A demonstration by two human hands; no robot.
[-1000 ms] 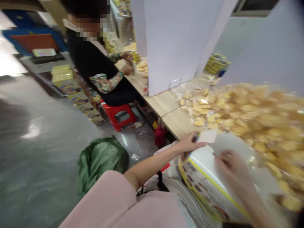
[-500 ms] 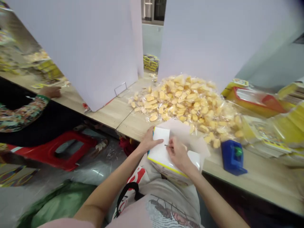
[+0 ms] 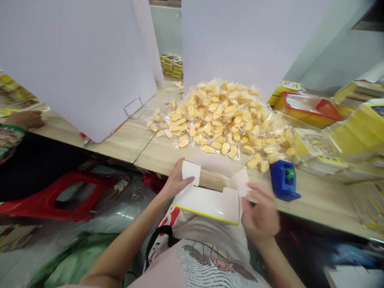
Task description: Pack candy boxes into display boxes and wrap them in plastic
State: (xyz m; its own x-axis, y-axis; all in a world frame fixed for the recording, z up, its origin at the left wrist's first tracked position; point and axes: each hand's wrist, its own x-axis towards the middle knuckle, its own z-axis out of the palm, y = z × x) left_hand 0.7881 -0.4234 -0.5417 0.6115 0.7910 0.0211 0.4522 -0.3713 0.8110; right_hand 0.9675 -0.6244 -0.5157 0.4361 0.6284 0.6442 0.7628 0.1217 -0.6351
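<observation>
A white-lined box (image 3: 210, 203) with a yellow edge lies across my lap at the table's edge, its flaps spread and cardboard-coloured contents showing inside. My left hand (image 3: 177, 181) grips its left side, thumb over the left flap. At its right side is my right hand (image 3: 260, 210), blurred, its curled fingers against the right flap; whether they pinch it is unclear. Beyond the box lies a heap of yellow oval pieces in clear wrappers (image 3: 222, 116).
A blue tape dispenser (image 3: 283, 181) stands right of the box. Behind it are a red-and-yellow tray (image 3: 309, 110) and stacked yellow packages (image 3: 321, 148). White panels (image 3: 81, 60) rise behind the table. Another person's hand (image 3: 25, 119) rests at far left, above a red stool (image 3: 99, 200).
My right hand has moved off the box's middle to its right flap. The flaps now stand apart and the inside shows. The view has shifted right.
</observation>
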